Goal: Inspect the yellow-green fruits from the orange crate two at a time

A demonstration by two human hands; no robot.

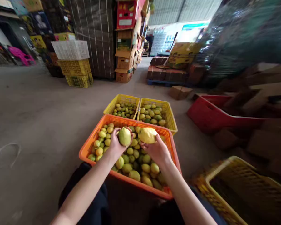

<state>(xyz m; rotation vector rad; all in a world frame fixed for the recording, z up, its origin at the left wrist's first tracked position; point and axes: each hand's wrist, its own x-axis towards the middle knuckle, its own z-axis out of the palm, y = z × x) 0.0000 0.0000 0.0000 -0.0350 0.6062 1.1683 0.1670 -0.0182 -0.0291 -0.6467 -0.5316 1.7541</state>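
Note:
My left hand [115, 142] is closed around a greenish-yellow lemon [125, 137], holding it above the orange crate [128, 179]. Beside it, my right hand [156, 150] grips a larger, paler yellow lemon [148, 135] with a bumpy skin, fingers below and thumb at its right end. The two fruits are close together but apart. Under both hands, the crate holds many loose lemons [134, 175], green to yellow. Two yellow crates touch its far side: the left crate [110, 108] has small greenish lemons, the right crate [172, 117] bigger yellow ones.
A yellow crate [221, 167] stands at lower right, near my knee. Behind it are a red bin [202, 114] and loose cardboard. Farther back are stacked white and yellow crates [76, 67], a column of cartons [125, 61] and a loaded blue pallet [164, 82].

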